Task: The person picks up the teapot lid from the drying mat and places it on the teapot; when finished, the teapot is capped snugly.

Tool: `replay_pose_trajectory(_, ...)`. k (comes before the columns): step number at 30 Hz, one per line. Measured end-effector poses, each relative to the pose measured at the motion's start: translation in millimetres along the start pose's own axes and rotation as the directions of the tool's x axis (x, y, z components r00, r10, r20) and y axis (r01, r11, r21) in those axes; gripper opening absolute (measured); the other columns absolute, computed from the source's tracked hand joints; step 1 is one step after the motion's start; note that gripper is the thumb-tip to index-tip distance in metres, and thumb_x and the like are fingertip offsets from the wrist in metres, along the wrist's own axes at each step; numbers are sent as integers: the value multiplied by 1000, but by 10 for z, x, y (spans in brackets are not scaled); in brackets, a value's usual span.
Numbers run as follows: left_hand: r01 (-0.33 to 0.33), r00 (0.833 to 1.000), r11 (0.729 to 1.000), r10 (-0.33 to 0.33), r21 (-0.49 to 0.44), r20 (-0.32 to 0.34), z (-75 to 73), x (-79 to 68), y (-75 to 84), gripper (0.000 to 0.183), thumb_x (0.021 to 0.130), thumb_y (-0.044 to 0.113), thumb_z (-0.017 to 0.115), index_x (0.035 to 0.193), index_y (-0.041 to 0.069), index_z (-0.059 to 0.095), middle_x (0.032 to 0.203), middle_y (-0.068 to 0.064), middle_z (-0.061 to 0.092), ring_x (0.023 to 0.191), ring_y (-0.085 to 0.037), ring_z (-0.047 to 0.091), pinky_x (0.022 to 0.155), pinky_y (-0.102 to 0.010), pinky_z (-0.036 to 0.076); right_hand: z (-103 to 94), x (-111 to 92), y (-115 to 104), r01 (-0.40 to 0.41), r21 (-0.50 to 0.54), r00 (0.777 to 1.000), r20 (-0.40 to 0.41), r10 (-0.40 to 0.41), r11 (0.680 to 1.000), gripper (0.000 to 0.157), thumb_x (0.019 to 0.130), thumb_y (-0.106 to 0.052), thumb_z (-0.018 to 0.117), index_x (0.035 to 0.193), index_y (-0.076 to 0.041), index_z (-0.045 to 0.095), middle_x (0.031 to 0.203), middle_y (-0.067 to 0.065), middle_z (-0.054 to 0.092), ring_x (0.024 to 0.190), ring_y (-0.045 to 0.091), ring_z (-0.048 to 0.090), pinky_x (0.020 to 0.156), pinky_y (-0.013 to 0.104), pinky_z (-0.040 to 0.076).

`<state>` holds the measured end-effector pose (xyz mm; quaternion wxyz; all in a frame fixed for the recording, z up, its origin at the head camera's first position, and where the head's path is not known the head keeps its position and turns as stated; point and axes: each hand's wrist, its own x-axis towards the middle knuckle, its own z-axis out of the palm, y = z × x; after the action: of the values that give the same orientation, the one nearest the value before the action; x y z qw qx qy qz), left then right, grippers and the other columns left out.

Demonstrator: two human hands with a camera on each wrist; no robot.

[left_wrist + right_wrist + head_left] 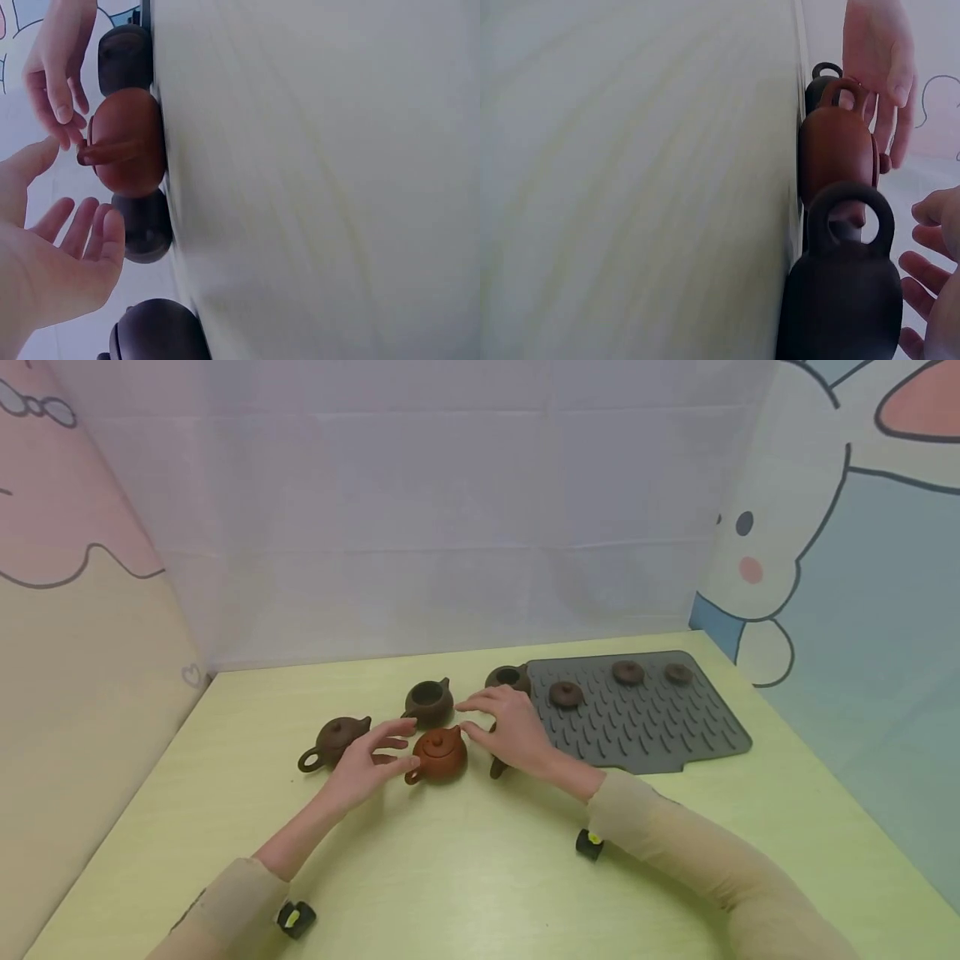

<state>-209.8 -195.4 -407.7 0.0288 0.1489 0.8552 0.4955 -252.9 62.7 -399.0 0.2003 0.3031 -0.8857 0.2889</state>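
Note:
A reddish-brown teapot [442, 764] stands on the table with its lid on. My left hand [367, 767] hovers at its handle side, fingers loosely spread and holding nothing. In the left wrist view this hand [56, 262] has its fingers apart from the teapot's body. Over a dark teapot [844, 300], mostly hidden in the head view, my right hand [513, 731] reaches across, its fingertips close to the reddish teapot's spout. A dark lidded teapot [341, 735] sits left of my left hand. Behind the reddish teapot is a dark lidless pot [429, 703].
Another dark lidless pot [508, 677] stands behind my right hand, beside a grey ridged mat [637, 727]. On the mat lie three dark lids, one lid [566, 694] nearest the pots. A pale curtain [450, 527] hangs behind the yellow table [450, 877].

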Motion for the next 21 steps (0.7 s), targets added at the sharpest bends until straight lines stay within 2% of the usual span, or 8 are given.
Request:
replay_pose_trajectory(4,-45,998,999,45,-6,-43,22,21,42,55,89,22,74,139,12,54,135,-16,61,122,-32,60,99,-45,52,-61,-21,114,23,-4,999,-42,-24,1000,25,90,-25,73,114,-21,75,112,0,73,104,21,63,96,51,48)
replay_pose_trajectory(9,-96,992,995,94,-28,-79,47,48,98,53,89,17,74,139,12,55,130,-17,63,118,-32,62,95,-34,55,-147,-45,271,37,11,994,-104,-36,999,24,89,-23,74,113,-18,75,111,2,73,104,22,64,94,47,50)
replay_pose_trajectory(12,-122,989,992,119,-30,-88,86,75,122,53,89,16,74,138,12,55,129,-15,64,115,-31,64,93,-31,55,-210,-63,357,25,8,991,-130,-24,1000,24,89,-22,74,113,-16,75,111,4,73,104,24,64,91,46,50)
replay_pose_trajectory(17,-175,980,984,172,-22,-100,169,113,190,51,88,17,75,136,12,57,126,-15,66,109,-26,68,89,-34,57,-316,-88,486,-22,1,987,-157,22,1000,25,90,-22,73,114,-15,75,113,7,73,106,28,64,91,48,50)
replay_pose_trajectory(18,-177,980,984,174,-24,-99,180,104,247,51,88,15,75,136,11,57,126,-15,66,109,-27,68,88,-33,57,-332,-92,514,-33,-4,987,-159,32,999,25,90,-22,73,114,-15,75,114,7,73,107,28,64,92,48,50)
replay_pose_trajectory(21,-187,979,981,182,-47,-93,231,128,281,50,88,13,75,136,13,58,125,-15,66,106,-26,69,84,-26,57,-379,-101,606,-52,-12,985,-163,49,999,25,90,-22,73,115,-15,74,114,8,72,107,29,64,95,50,49)
